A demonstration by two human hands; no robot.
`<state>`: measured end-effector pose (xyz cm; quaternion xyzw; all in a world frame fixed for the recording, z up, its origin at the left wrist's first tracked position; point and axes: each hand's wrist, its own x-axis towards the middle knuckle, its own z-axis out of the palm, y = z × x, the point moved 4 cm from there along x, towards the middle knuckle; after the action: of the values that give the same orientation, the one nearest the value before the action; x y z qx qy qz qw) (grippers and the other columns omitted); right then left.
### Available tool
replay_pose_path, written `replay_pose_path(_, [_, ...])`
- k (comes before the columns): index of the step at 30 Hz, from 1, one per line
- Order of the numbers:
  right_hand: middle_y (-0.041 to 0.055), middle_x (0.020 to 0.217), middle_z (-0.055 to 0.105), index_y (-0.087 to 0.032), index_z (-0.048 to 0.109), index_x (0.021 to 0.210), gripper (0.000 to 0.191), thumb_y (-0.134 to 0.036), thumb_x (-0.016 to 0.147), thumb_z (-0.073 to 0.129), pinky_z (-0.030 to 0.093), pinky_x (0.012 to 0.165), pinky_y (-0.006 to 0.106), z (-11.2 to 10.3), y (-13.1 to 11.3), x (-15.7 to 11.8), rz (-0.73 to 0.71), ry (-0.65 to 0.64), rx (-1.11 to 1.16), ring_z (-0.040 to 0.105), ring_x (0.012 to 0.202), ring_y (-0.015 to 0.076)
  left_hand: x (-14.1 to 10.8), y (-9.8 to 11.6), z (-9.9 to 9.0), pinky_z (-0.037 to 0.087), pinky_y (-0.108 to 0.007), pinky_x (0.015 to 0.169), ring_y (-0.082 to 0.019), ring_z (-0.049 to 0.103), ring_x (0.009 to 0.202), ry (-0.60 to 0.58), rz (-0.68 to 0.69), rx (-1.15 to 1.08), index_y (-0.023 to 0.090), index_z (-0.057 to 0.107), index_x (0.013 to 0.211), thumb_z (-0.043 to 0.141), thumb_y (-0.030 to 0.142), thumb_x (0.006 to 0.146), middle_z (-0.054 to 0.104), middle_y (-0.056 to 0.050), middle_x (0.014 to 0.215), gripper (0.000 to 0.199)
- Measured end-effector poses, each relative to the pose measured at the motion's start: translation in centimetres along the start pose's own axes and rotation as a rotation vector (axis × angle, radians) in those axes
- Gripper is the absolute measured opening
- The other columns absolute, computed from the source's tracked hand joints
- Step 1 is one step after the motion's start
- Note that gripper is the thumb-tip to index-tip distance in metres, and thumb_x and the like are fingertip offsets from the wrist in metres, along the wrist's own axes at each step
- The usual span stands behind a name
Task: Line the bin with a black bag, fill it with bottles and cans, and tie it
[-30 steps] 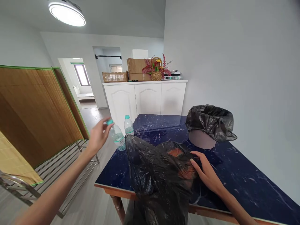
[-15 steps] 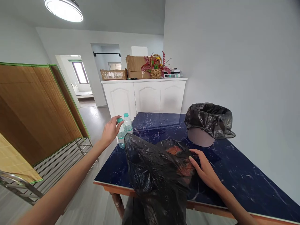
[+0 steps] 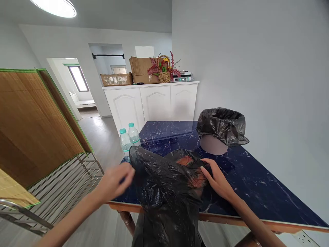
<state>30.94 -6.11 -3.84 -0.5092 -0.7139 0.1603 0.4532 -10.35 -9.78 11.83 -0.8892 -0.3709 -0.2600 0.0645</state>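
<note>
A crumpled black plastic bag (image 3: 167, 185) is spread over the front edge of the table and hangs down below it, with something reddish-orange showing through its right part. My right hand (image 3: 218, 178) grips the bag's right edge between thumb and fingers. Blurred by motion, my left hand (image 3: 115, 181) is just left of the bag, thumb and fingers apart, with nothing visible in it. Behind that hand stand two clear water bottles with teal caps, a nearer bottle (image 3: 125, 144) and a farther bottle (image 3: 134, 134), both upright at the table's left edge.
A grey bin (image 3: 213, 144) lined with a black bag (image 3: 221, 125) stands on the dark blue marbled table (image 3: 257, 185) by the wall. Beyond are a white cabinet (image 3: 156, 103) with cardboard boxes (image 3: 144, 70) and a flower basket (image 3: 164, 76). A metal rack (image 3: 69, 181) is at left.
My left hand has let go of the nearer bottle's cap and come down toward me, beside the bag. The right hand keeps its hold on the bag. The view has shifted slightly.
</note>
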Motion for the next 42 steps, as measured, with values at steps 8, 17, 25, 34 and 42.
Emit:
replay_pose_path(8, [0.0117,0.142,0.057,-0.03,0.051,0.142,0.041,-0.053,0.109,0.046,0.048,0.116,0.054,0.0,0.1,0.1,-0.01,0.027,-0.008,0.058,0.133,0.0307,1.3,5.2,9.0,0.055,-0.047,0.103,-0.03,0.069,0.108,-0.283,0.202,0.025,0.018,0.069,0.109,0.044,0.015,0.105,0.073,-0.013,0.109,0.025])
replay_pose_path(17, [0.0119,0.143,0.056,-0.029,0.049,0.143,0.04,-0.051,0.11,0.044,0.045,0.119,0.054,-0.2,-0.4,0.1,-0.018,0.015,-0.018,0.056,0.135,0.0301,6.1,6.3,16.5,0.056,-0.053,0.103,-0.035,0.067,0.119,-0.117,-0.018,-0.134,0.022,0.072,0.118,0.055,0.012,0.09,0.073,-0.016,0.125,0.034])
replay_pose_path(25, [0.01,0.163,0.041,-0.037,0.046,0.154,0.049,-0.054,0.108,0.049,0.047,0.12,0.052,0.2,-1.1,-0.5,-0.05,-0.104,-0.156,0.045,0.151,0.0336,7.4,6.1,18.0,0.052,-0.058,0.105,-0.041,0.068,0.121,-0.104,-0.133,-0.105,0.019,0.073,0.12,0.062,0.015,0.088,0.074,-0.021,0.127,0.035])
replay_pose_path(34, [0.0118,0.149,0.057,-0.031,0.059,0.143,0.039,-0.049,0.11,0.047,0.049,0.119,0.052,0.5,-1.4,-0.3,-0.115,-0.082,-0.188,0.055,0.142,0.0311,8.1,5.8,18.4,0.058,-0.052,0.098,-0.037,0.075,0.109,-0.102,-0.182,-0.131,0.021,0.076,0.116,0.065,0.015,0.084,0.08,-0.016,0.111,0.035])
replay_pose_path(42, [0.0116,0.138,0.066,-0.028,0.063,0.133,0.036,-0.048,0.112,0.043,0.05,0.116,0.054,0.7,-1.3,-0.2,-0.12,-0.086,-0.175,0.061,0.133,0.03,6.4,4.0,10.4,0.059,-0.038,0.087,-0.031,0.076,0.099,-0.135,-0.28,-0.155,0.02,0.075,0.109,0.07,0.033,0.086,0.079,-0.011,0.105,0.027])
